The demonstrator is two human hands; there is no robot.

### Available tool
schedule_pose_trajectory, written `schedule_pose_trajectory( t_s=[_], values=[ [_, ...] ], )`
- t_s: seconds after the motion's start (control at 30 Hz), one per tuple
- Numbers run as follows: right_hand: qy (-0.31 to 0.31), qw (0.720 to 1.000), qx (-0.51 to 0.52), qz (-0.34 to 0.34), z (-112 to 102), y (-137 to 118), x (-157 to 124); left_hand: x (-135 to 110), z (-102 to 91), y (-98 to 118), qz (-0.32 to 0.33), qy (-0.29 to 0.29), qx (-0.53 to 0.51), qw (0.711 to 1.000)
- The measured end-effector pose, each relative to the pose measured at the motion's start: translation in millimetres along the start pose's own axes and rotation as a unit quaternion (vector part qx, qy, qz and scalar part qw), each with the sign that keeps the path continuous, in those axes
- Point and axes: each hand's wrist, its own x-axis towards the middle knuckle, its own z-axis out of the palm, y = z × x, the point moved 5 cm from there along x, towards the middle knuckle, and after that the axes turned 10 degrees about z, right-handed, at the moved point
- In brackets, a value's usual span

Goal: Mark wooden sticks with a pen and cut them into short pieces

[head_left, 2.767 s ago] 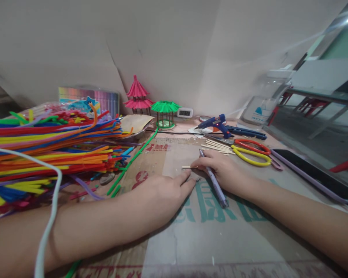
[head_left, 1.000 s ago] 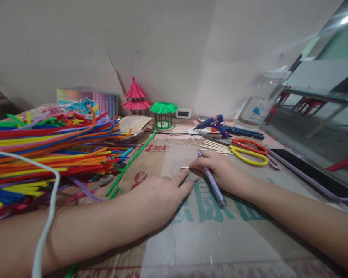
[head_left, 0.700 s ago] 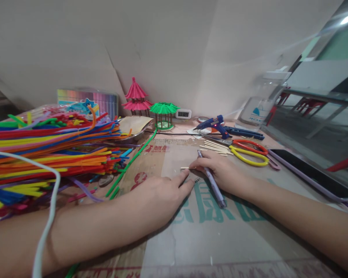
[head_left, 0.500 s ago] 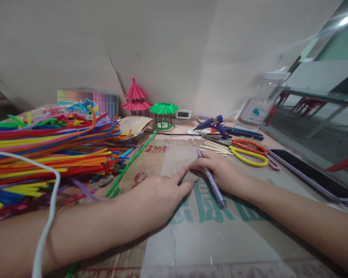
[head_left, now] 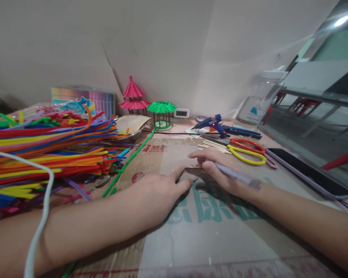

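Note:
My left hand (head_left: 158,189) lies flat on the cardboard sheet (head_left: 197,239), fingers stretched out, index fingertip near a thin short stick (head_left: 193,168). My right hand (head_left: 217,170) is just to the right, closed around a pale purple pen (head_left: 237,177) whose blurred barrel points right over my wrist. Its fingertips rest on the cardboard right by the stick, which is mostly hidden between the two hands. Both forearms lie on the table.
A big pile of coloured pipe cleaners (head_left: 46,146) fills the left, with a white cable (head_left: 38,216) in front. Behind stand a marker box (head_left: 84,100), a pink pagoda (head_left: 132,94) and a green pavilion (head_left: 161,112). A glue gun (head_left: 211,123), scissors (head_left: 243,148), wooden sticks (head_left: 214,144) and a phone (head_left: 307,172) lie right.
My right hand has swung the pen from pointing toward me to lying low and pointing right. The stick's free end is now covered. My left hand has barely shifted.

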Motion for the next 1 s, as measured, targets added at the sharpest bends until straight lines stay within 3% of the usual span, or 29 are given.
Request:
schedule_pose_trajectory(
  t_s=[0.23,0.57,1.0],
  values=[
    [-0.009,0.984,0.114,0.138,3.5,3.2,0.5,-1.0,3.1,-0.6,-0.007,-0.006,0.009,1.000],
    [-0.016,0.979,0.097,0.180,5.6,16.0,1.0,1.5,4.7,-0.9,-0.001,-0.009,0.001,1.000],
    [-0.031,0.983,0.050,0.173,5.9,8.2,3.6,1.8,6.3,-1.3,-0.004,-0.020,0.007,1.000]
  ],
)
